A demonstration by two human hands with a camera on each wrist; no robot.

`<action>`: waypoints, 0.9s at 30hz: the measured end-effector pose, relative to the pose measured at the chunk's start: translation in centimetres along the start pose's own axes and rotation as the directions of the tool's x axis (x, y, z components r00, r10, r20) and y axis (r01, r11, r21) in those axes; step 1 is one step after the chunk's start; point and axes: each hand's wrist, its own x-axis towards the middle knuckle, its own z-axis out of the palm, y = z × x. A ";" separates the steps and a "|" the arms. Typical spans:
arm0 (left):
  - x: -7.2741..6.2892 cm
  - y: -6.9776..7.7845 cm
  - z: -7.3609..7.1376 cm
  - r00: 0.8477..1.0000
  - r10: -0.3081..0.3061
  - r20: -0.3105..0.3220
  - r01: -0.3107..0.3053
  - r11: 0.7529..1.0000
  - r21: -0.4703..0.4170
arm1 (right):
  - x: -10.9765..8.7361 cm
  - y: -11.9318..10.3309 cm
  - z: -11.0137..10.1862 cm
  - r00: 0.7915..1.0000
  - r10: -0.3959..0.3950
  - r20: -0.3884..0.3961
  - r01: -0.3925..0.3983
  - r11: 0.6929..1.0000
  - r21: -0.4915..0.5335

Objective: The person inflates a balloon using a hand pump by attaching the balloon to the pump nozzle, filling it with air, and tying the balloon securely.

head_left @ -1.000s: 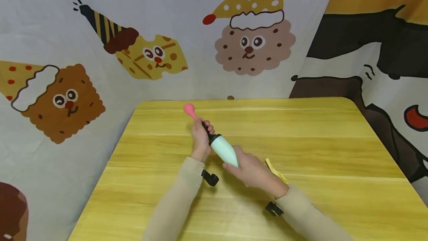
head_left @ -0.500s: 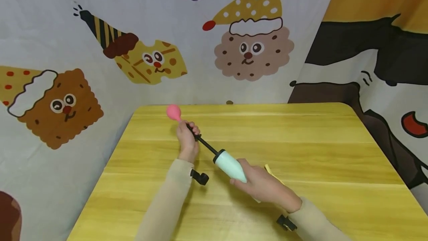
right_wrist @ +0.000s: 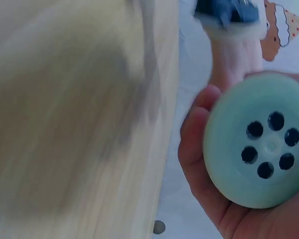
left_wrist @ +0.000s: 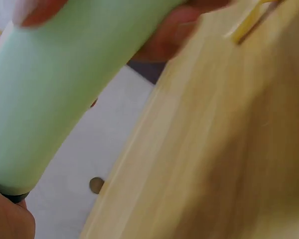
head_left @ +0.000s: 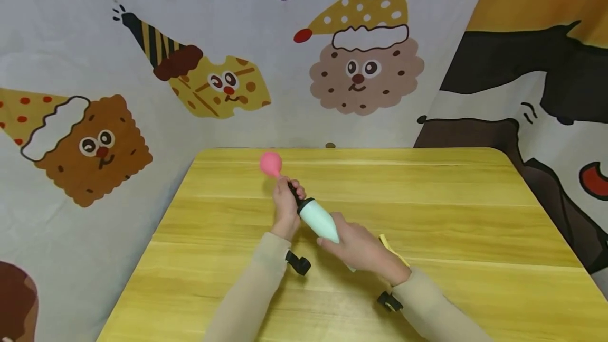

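Note:
A mint-green hand balloon pump [head_left: 319, 220] is held slantwise over the table in the head view. My left hand [head_left: 286, 205] grips its black front end, fingers curled round where a small, partly inflated pink balloon [head_left: 271, 164] sits on the nozzle. Round the back of the green barrel, my right hand [head_left: 358, 244] keeps its hold. The black rod is hidden, with the barrel pushed up close to my left hand. In the right wrist view, the pump's round end [right_wrist: 271, 144] shows several dark holes, fingers wrapped about its side.
Behind my right hand a thin yellow strip [head_left: 393, 249] lies on the wooden table [head_left: 451, 215]. A cloth printed with cartoon biscuits [head_left: 366, 78] hangs past the table's far edge. Black wrist mounts [head_left: 297, 263] stick out from both sleeves.
The barrel first slid back, baring the black rod as my hands parted. Since then they have come together again and the rod is covered. The pink balloon looks larger than at first.

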 end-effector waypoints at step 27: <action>-0.3 0.7 -1.0 0.999 0.044 -0.005 -0.044 0.998 -0.048 | -0.9 0.4 0.0 0.998 -0.064 0.024 0.066 0.996 -0.057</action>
